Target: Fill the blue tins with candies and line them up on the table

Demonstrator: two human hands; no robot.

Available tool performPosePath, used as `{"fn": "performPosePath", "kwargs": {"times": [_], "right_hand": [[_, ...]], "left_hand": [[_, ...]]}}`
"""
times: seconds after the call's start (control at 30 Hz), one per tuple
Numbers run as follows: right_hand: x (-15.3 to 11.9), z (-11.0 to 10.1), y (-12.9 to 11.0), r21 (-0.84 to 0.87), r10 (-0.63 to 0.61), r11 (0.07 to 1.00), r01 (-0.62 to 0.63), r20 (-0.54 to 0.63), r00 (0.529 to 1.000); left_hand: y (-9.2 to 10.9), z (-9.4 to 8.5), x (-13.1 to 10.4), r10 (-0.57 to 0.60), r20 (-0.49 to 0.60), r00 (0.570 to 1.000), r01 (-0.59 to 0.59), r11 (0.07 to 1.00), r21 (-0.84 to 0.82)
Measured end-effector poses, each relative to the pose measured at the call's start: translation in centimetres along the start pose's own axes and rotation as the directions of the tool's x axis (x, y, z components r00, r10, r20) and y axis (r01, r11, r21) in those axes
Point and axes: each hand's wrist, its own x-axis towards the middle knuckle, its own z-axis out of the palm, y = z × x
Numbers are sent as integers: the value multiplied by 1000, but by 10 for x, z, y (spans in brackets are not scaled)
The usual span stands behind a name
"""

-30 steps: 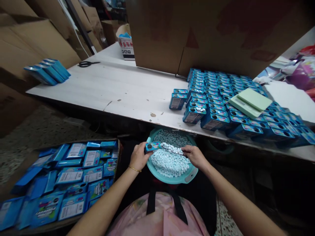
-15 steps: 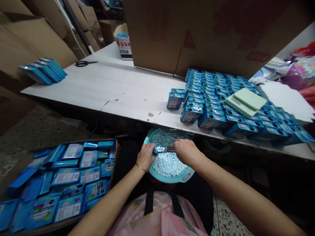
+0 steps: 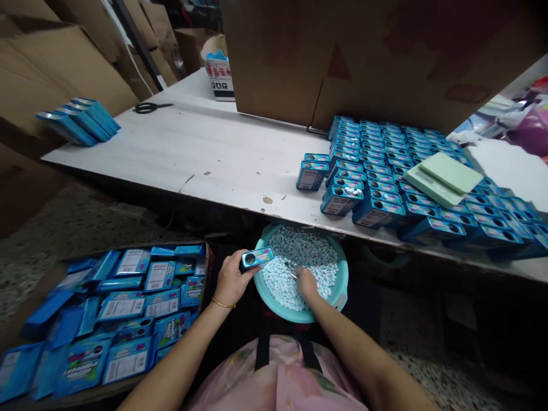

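Observation:
My left hand grips a small blue candy box at the left rim of a turquoise basin. The box's top faces up and shows a dark round hole. White and pale blue candies fill much of the basin. Low among them, my right hand is closed round a metal scoop; its front end is sunk in the candies, so its full shape is hidden.
A carton of blue candy boxes stands at the left. Rows of upright boxes cover the table's right side, with a pale green scale on top. Scissors and leaning boxes lie at the far left. A large cardboard box rises behind.
My right hand has moved the scoop from above the candy box down into the candies. The box has shifted left with my left hand, and the white candies on its top are gone.

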Motion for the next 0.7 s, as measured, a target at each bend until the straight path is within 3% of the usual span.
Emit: {"fn": "performPosePath", "kwargs": {"times": [0.07,0.13,0.27,0.4,0.5,0.6,0.7], "right_hand": [[12,19,-15,113,-6,994,8,-23,1000],[20,26,-17,220,-20,975,28,-41,999],[23,10,7,393,-88,913,109,-71,994],[9,-34,27,480,-145,859,180,-109,983],[-9,-79,27,478,-230,836,269,-139,963],[-27,-122,14,363,-338,863,353,-107,935],[-42,-154,-5,112,-387,916,386,-10,922]], "left_hand": [[-6,-3,-2,-35,-9,999,35,999,6],[-13,-4,-5,-59,-20,998,60,998,1],[-22,-1,-6,-87,-44,995,86,996,-20],[-13,4,-3,-64,-26,998,64,998,-13],[1,11,0,-5,6,1000,5,1000,13],[15,22,4,55,62,997,-58,997,49],[26,31,5,89,107,990,-98,992,81]]}}
